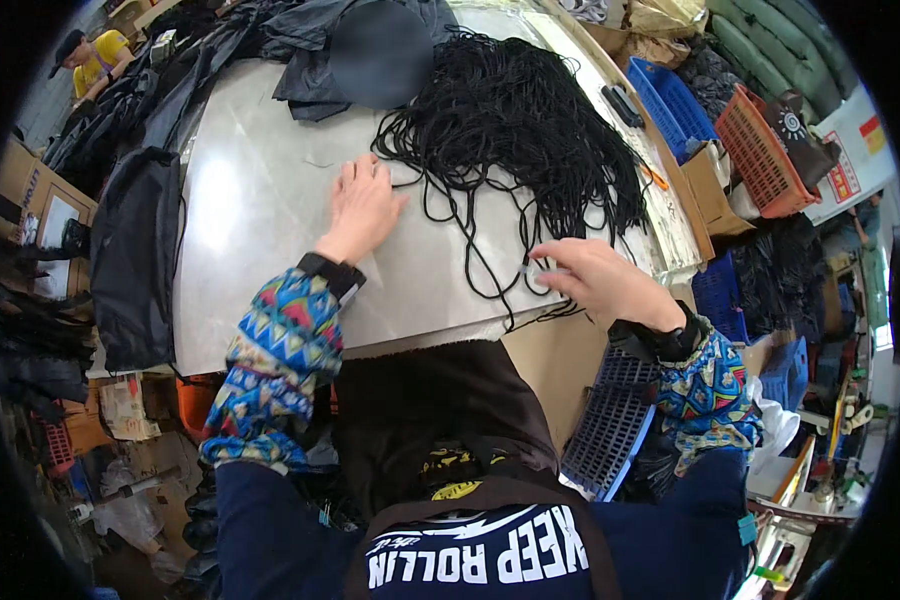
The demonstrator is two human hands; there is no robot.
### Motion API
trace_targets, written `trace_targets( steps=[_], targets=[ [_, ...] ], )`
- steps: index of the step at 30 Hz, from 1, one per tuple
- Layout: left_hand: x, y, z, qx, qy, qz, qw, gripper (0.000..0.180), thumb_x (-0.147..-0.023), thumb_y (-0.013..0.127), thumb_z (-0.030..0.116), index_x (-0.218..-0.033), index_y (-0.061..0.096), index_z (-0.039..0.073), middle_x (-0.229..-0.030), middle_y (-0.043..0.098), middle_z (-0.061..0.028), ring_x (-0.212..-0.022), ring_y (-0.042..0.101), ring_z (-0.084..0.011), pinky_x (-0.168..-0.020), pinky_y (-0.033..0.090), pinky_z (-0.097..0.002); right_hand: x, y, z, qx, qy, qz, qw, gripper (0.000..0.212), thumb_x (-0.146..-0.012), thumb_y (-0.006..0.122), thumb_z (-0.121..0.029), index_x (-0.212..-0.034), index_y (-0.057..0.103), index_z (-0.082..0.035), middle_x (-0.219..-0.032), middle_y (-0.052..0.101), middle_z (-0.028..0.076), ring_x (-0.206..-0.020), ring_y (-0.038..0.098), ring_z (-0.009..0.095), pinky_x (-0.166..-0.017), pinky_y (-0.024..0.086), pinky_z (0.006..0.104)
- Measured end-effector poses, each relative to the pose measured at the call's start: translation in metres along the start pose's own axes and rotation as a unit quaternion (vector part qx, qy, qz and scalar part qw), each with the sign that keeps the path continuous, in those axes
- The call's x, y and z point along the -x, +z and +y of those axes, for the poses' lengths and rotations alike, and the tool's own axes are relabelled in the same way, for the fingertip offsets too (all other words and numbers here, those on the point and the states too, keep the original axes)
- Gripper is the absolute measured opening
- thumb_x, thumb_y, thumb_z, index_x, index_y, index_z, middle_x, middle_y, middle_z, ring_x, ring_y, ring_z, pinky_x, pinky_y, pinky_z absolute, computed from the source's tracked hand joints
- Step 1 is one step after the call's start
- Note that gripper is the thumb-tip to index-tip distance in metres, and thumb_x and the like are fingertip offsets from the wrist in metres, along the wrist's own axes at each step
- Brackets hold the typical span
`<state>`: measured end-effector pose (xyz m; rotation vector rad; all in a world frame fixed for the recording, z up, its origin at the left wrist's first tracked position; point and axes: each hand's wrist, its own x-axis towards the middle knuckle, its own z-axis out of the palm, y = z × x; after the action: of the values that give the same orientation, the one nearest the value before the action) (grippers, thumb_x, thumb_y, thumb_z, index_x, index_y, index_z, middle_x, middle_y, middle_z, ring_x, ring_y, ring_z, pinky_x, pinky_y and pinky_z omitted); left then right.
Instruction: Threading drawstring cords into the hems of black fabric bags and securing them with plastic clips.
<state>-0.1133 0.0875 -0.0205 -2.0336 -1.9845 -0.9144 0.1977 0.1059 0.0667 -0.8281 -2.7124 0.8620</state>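
Observation:
My left hand (363,208) rests on the pale tabletop (260,200) with its fingers stretched out, beside a loose strand of black cord. A large tangled heap of black cords (530,110) lies to its right, with loops trailing toward the near edge. Over those loops, my right hand (605,280) has its thumb and fingers drawn together. A small greyish thing shows at its fingertips, too small to name. Both forearms wear patterned blue sleeve covers.
Black fabric (305,80) is heaped at the far side, and a black cloth piece (135,260) hangs over the left edge. Blue (670,105) and orange (765,150) baskets stand at right. An orange-handled tool (653,176) lies beside the cords. A person in yellow (105,60) is far left.

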Motion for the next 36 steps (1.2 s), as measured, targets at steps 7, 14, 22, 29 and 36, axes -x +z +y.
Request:
trace_targets(
  steps=[7, 14, 22, 29, 36],
  targets=[
    [0.014, -0.086, 0.019, 0.45, -0.162, -0.373, 0.795, 0.012, -0.085, 0.056, 0.012, -0.084, 0.055, 0.0, -0.07, 0.06, -0.0073, -0.063, 0.058, -0.0165, -0.058, 0.044, -0.0265, -0.038, 0.009, 0.056, 0.244, -0.009, -0.105, 0.964, 0.053, -0.09, 0.053, -0.019, -0.138, 0.032, -0.013, -0.084, 0.055, 0.017, -0.069, 0.059, 0.035, -0.059, 0.049, 0.0391],
    [0.133, -0.3, -0.054, 0.875, -0.008, 0.301, 0.379, 0.01, -0.092, 0.051, 0.011, -0.099, 0.057, 0.008, -0.082, 0.061, 0.0004, -0.064, 0.051, -0.0099, -0.059, 0.041, -0.0227, -0.086, -0.051, 0.163, 0.324, 0.158, -0.02, 0.933, 0.032, -0.084, 0.051, -0.012, -0.115, 0.054, -0.005, -0.095, 0.064, 0.02, -0.087, 0.063, 0.038, -0.07, 0.052, 0.0471],
    [0.093, -0.206, -0.004, 0.499, -0.357, 0.111, 0.781, 0.042, -0.083, 0.056, 0.0, -0.125, 0.05, 0.002, -0.122, 0.055, -0.0121, -0.111, 0.056, -0.0213, -0.084, 0.05, -0.0289, -0.081, -0.069, 0.014, 0.048, 0.063, -0.14, 0.987, 0.025, -0.088, 0.056, -0.018, -0.103, 0.062, 0.001, -0.093, 0.064, 0.022, -0.081, 0.064, 0.032, -0.072, 0.05, 0.0355],
    [0.076, -0.155, 0.069, 0.663, -0.322, -0.008, 0.676, 0.031, -0.087, 0.057, 0.003, -0.118, 0.053, 0.0, -0.11, 0.063, -0.0139, -0.103, 0.062, -0.0245, -0.081, 0.053, -0.0326, -0.045, -0.052, -0.052, -0.32, 0.162, -0.292, 0.887, 0.044, -0.094, 0.052, -0.032, -0.128, 0.047, -0.003, -0.062, 0.031, -0.009, -0.054, 0.031, 0.001, -0.046, 0.026, 0.0183],
    [0.14, -0.298, 0.065, 0.836, 0.226, 0.23, 0.444, 0.009, -0.081, 0.058, 0.009, -0.086, 0.058, 0.001, -0.067, 0.053, -0.0033, -0.056, 0.054, -0.0152, -0.056, 0.052, -0.0316, 0.013, 0.012, -0.021, -0.667, 0.153, 0.053, 0.727, 0.051, -0.097, 0.036, -0.049, -0.121, 0.044, -0.005, -0.076, 0.035, -0.004, -0.054, 0.025, 0.003, -0.043, 0.021, 0.0162]
  ],
)
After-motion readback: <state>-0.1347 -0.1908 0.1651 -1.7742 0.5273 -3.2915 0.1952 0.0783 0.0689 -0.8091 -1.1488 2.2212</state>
